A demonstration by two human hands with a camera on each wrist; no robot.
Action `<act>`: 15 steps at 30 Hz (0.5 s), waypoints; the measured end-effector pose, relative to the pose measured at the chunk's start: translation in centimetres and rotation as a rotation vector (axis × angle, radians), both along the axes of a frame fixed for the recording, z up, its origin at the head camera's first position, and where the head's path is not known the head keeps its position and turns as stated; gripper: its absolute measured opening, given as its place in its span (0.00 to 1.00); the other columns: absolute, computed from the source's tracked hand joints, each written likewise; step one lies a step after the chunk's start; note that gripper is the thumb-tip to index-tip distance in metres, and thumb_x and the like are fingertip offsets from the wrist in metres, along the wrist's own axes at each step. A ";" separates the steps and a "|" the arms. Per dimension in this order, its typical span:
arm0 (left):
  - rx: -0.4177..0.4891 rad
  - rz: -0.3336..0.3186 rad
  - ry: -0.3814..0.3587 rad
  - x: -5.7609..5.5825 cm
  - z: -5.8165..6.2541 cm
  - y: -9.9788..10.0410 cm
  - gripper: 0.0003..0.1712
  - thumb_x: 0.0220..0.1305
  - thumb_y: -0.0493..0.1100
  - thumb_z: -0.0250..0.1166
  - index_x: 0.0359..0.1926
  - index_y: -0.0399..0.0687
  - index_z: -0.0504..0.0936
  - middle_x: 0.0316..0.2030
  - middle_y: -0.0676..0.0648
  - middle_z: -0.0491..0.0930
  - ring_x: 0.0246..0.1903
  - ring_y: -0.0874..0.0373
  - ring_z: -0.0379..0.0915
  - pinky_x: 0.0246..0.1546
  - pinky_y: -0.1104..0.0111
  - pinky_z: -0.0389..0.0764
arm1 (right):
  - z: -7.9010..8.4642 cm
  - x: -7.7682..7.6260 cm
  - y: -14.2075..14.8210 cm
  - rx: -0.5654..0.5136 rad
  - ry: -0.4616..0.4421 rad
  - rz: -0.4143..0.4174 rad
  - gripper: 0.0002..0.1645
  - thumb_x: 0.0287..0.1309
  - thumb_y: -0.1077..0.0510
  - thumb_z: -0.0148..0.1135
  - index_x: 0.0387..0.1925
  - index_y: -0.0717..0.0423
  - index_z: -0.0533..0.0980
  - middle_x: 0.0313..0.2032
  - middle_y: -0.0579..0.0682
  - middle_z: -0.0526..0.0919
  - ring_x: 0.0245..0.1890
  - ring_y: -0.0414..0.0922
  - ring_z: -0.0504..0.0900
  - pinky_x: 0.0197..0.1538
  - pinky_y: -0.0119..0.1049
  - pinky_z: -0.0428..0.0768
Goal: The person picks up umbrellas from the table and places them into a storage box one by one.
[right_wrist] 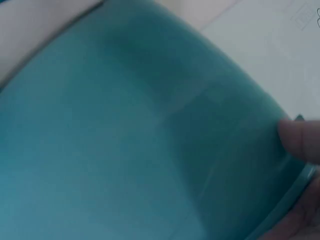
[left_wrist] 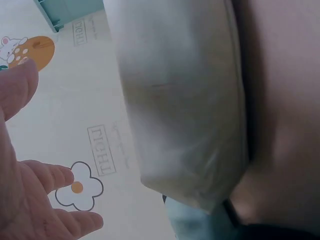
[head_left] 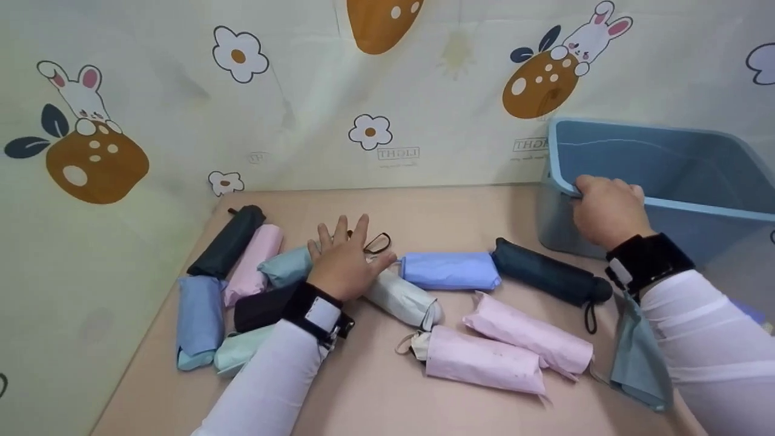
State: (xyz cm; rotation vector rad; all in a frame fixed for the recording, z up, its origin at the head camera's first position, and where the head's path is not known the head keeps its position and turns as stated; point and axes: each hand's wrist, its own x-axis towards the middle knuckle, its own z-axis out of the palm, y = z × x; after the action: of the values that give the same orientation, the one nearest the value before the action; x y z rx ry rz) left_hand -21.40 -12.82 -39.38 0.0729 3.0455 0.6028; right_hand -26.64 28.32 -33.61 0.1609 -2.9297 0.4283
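Note:
My left hand (head_left: 345, 266), fingers spread, is over the folded umbrellas at the table's middle left. Beside its thumb lies a pale grey folded umbrella (head_left: 404, 298), looming large in the left wrist view (left_wrist: 182, 105); no finger there curls round it. A teal umbrella (head_left: 286, 266) lies partly hidden behind that hand. With my right hand (head_left: 611, 209) I grip the near left corner of a blue plastic bin's rim (head_left: 702, 209). The right wrist view shows the thumb (right_wrist: 300, 140) on one side of the bin wall (right_wrist: 125, 130) and fingers on the other.
Left lie dark green (head_left: 227, 242), pink (head_left: 254, 263), blue (head_left: 200, 318), black (head_left: 257, 310) and mint (head_left: 239, 354) umbrellas. Rightward are a periwinkle (head_left: 451, 270), a dark (head_left: 545, 272), two pink (head_left: 484, 360) and a teal umbrella (head_left: 642, 357). Behind hangs a patterned sheet (head_left: 303, 121).

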 end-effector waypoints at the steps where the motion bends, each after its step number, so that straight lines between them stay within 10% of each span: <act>1: 0.000 -0.001 -0.001 0.1 -0.1 -0.1 0.56 0.68 0.78 0.55 0.85 0.58 0.49 0.84 0.34 0.43 0.81 0.24 0.30 0.76 0.28 0.38 | -0.2 0.0 -0.4 -0.002 0.011 0.004 0.06 0.71 0.65 0.55 0.43 0.63 0.77 0.38 0.65 0.83 0.41 0.63 0.75 0.46 0.56 0.59; 15: 0.008 0.003 -0.019 0.2 -0.4 -0.2 0.56 0.69 0.77 0.55 0.85 0.58 0.49 0.84 0.34 0.43 0.80 0.23 0.29 0.75 0.28 0.37 | -1.3 0.3 -9.0 0.044 0.151 0.133 0.08 0.65 0.69 0.54 0.32 0.57 0.77 0.31 0.58 0.83 0.34 0.59 0.76 0.39 0.49 0.59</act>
State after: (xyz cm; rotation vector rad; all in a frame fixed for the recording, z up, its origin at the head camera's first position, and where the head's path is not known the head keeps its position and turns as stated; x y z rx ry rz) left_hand -21.23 -13.03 -39.82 0.0619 3.0259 0.6131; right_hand -26.31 19.36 -34.92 0.3782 -2.7902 0.3536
